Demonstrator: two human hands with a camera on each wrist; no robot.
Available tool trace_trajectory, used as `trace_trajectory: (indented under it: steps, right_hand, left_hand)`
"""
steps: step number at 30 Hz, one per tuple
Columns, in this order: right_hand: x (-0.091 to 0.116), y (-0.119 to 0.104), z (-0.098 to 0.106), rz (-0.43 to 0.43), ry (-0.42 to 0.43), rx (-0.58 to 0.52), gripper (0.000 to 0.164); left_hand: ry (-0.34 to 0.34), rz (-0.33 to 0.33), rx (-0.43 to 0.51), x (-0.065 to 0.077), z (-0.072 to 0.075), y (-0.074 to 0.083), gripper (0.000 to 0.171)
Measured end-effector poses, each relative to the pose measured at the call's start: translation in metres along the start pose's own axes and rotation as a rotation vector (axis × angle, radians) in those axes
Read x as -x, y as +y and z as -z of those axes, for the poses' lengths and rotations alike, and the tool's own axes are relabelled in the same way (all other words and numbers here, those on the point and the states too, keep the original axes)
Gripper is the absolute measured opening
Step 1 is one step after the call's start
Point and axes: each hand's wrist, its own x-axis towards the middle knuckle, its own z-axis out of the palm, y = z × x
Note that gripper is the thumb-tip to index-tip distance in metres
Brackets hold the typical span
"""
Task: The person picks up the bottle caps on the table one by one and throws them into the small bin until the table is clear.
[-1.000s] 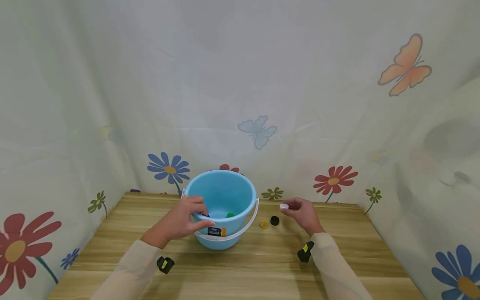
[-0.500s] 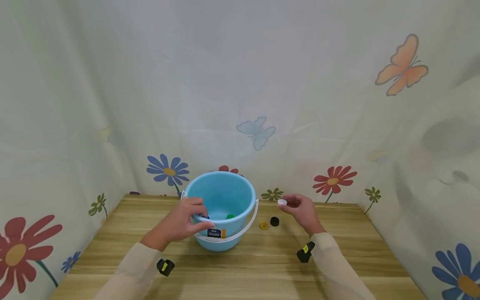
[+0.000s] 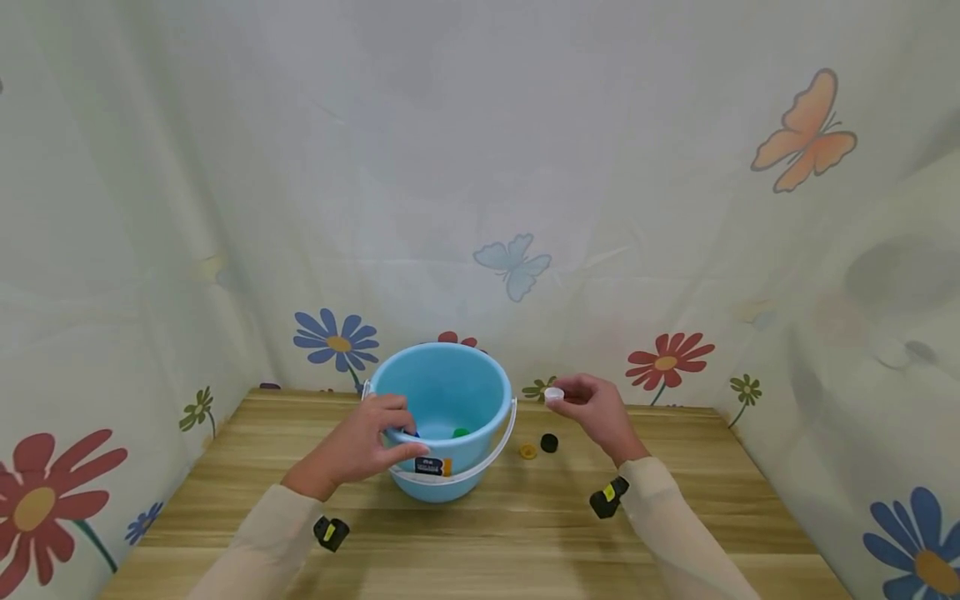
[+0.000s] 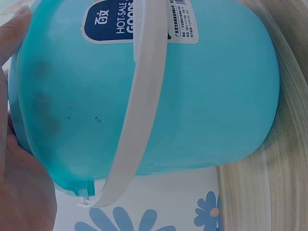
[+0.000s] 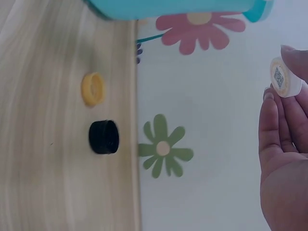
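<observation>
Left hand (image 3: pixel 362 439) grips the blue bucket (image 3: pixel 467 454) near the worktop's (image 3: pixel 480 550) back edge; right hand (image 3: pixel 602 417) pinches a white cap (image 3: pixel 554 395). The bucket partly hides a green piece (image 3: pixel 461 432) inside.

Wood-grain tbl (image 3: pixel 465 558), lt-blue bucket (image 3: pixel 468 450) upright on it, yel cap (image 3: pixel 528 451) nr bucket, blk cap (image 3: pixel 550 442) just beside

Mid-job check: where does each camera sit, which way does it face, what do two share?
Head: worn on the head, facing forward and down at the bucket, table and backdrop; left hand, right hand and both sleeves show.
Left wrist: worn on that wrist, facing the bucket's outer side and white handle; part of the left hand shows.
Right wrist: worn there, facing the yellow cap, black cap and backdrop; the right hand shows, pinching a white cap.
Head and right wrist share all three caps.
</observation>
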Motion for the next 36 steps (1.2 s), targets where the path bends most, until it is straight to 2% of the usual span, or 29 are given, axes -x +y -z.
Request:
trace_trajectory:
  steps: [10,22,36]
  right_hand:
    - [-0.002,-0.017,-0.007,0.059,-0.008,-0.024,0.042]
    - [-0.005,-0.044,-0.025,0.128,-0.029,-0.077,0.039]
    - [-0.012,-0.054,-0.047,0.162,-0.059,-0.142,0.039]
  left_hand:
    - [0.000,-0.003,0.003,0.000,0.000,0.000,0.024]
    - [0.015,-0.014,0.003,0.001,-0.002,-0.002,0.023]
    - [0.006,-0.002,0.006,0.000,-0.001,-0.002,0.024]
